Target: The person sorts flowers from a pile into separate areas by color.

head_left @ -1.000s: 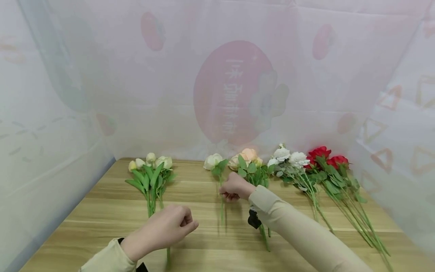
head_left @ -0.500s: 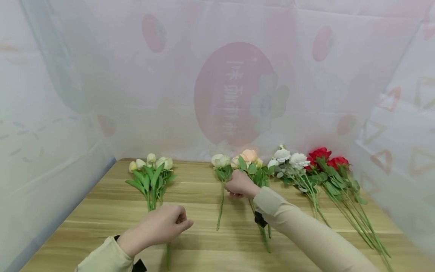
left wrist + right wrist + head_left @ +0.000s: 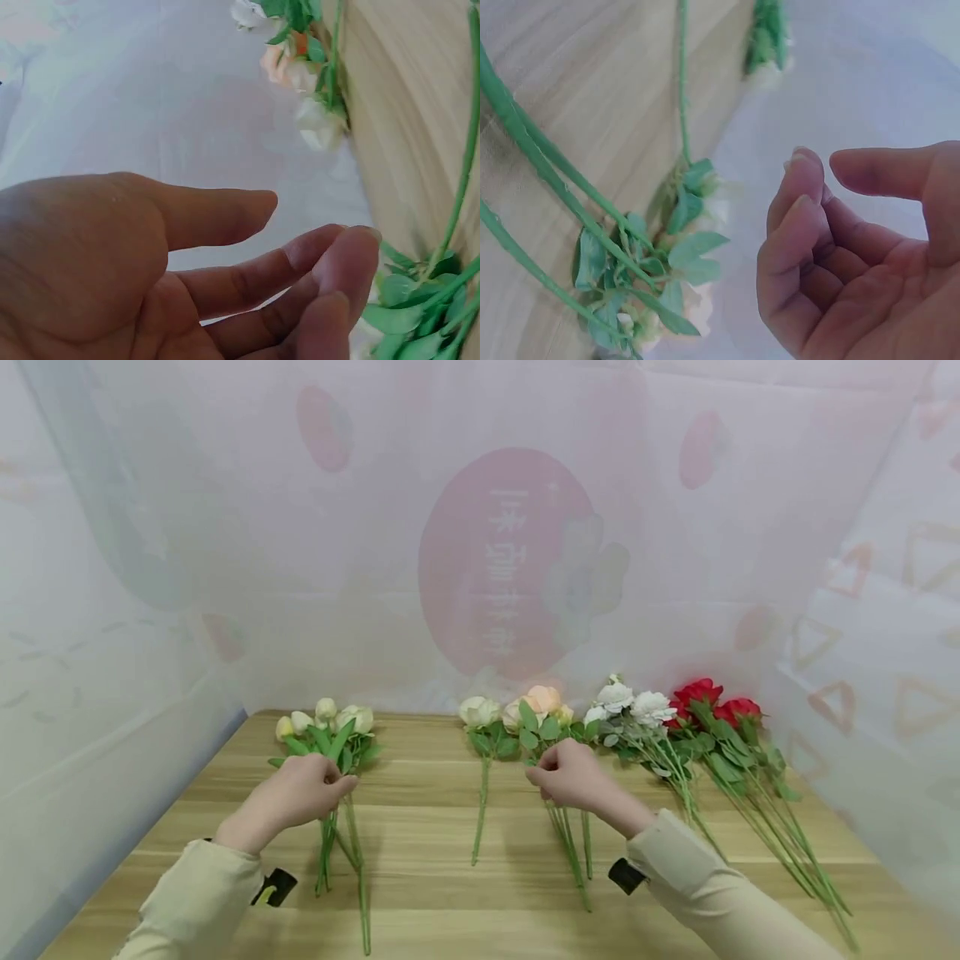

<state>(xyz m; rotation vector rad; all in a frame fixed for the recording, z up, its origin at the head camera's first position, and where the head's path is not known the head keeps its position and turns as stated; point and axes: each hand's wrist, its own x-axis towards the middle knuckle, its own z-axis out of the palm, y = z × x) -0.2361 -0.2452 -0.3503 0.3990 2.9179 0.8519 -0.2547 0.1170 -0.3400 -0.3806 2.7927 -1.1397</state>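
My left hand (image 3: 294, 797) hovers over the stems of a left-hand bunch of pale tulips (image 3: 300, 723) with a cream rose-like flower (image 3: 357, 719); its fingers are loosely bent and hold nothing. In the left wrist view a gap shows between thumb (image 3: 225, 214) and fingers. My right hand (image 3: 577, 778) is above the stems of the peach flowers (image 3: 543, 699), with nothing between its loosely bent fingers (image 3: 795, 225). Just left of it a single cream flower (image 3: 478, 712) lies on the wooden table (image 3: 420, 827), its green stem pointing toward me.
White flowers (image 3: 651, 709) and red roses (image 3: 697, 692) lie at the right, their long stems slanting to the front right. A printed cloth (image 3: 375, 568) hangs behind the table and along both sides.
My right hand has come away from the single cream flower, which shifted right and now lies beside the peach ones. My left hand has moved forward and left, over the tulip stems.
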